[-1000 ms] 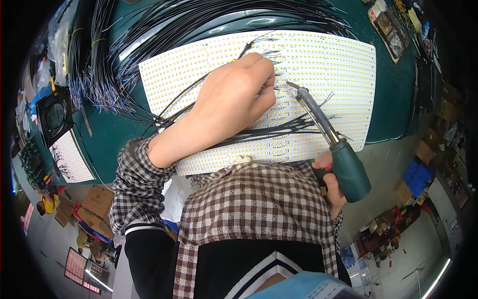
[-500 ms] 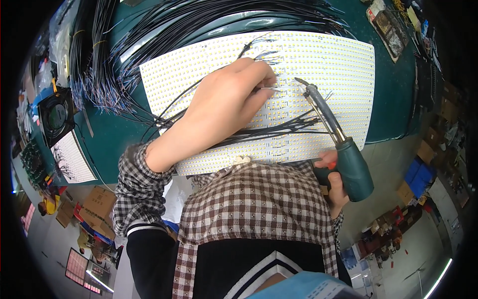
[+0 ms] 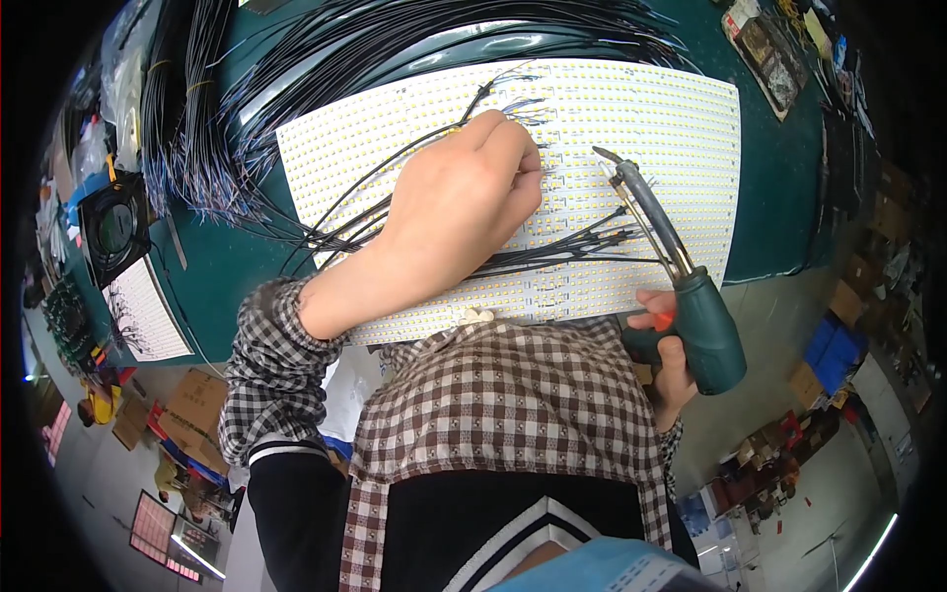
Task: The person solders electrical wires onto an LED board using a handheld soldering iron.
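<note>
A white LED board (image 3: 661, 109) with rows of small yellow chips lies on the bench in front of me. My left hand (image 3: 454, 187) is over its middle, thumb and fingertips closed in a pinch on a thin wire, mostly hidden by the fingers. My right hand (image 3: 675, 380) grips a soldering gun (image 3: 712, 340) with a dark green handle and red trigger. Its bent tip points up and left, above the board and apart from my left fingers. Black cables (image 3: 552, 259) run under my left wrist across the board, their thin ends fanned out.
Large bundles of black wires (image 3: 395, 74) lie behind and left of the board on the green bench top (image 3: 779, 207). A black fan (image 3: 113, 229) and a smaller white board (image 3: 148, 314) are at the left. A stained box (image 3: 764, 54) sits at the far right.
My left fingers have closed in tighter, and the wrist has shifted slightly right. The soldering gun's tip has moved a little right and up, away from the fingers. One cable now rests higher.
</note>
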The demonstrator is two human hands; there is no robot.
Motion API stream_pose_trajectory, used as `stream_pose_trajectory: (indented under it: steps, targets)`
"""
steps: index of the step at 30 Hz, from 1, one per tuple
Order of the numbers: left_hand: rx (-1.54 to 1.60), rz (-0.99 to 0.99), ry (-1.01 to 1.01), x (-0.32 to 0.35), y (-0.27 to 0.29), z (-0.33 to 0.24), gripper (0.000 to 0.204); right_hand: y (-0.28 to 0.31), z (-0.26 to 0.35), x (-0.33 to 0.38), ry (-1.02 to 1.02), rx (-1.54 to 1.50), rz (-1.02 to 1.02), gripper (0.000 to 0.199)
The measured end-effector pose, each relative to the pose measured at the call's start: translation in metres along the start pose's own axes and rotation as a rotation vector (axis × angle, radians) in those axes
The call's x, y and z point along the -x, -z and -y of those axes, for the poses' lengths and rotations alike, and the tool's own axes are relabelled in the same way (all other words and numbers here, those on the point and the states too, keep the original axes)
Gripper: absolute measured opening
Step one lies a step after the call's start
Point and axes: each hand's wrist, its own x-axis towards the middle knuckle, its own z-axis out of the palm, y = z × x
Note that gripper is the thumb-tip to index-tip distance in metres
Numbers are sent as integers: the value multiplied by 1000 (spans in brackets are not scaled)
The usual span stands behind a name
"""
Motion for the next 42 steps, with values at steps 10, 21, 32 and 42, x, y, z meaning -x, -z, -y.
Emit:
stream_pose_trajectory:
  steps: [10, 21, 32, 42]
  targets:
    - [69, -53, 36, -2, -4, 0, 11, 0, 1, 1, -1, 3, 7, 45]
    - [45, -30, 60, -1, -7, 1, 12, 2, -4, 3, 6, 135, 82, 39]
    - [54, 3, 64, -4, -4, 0, 12, 3, -13, 6, 7, 194, -8, 46]
    - [50, -3, 63, -3, -5, 0, 11, 6, -14, 6, -26, 226, 100, 36]
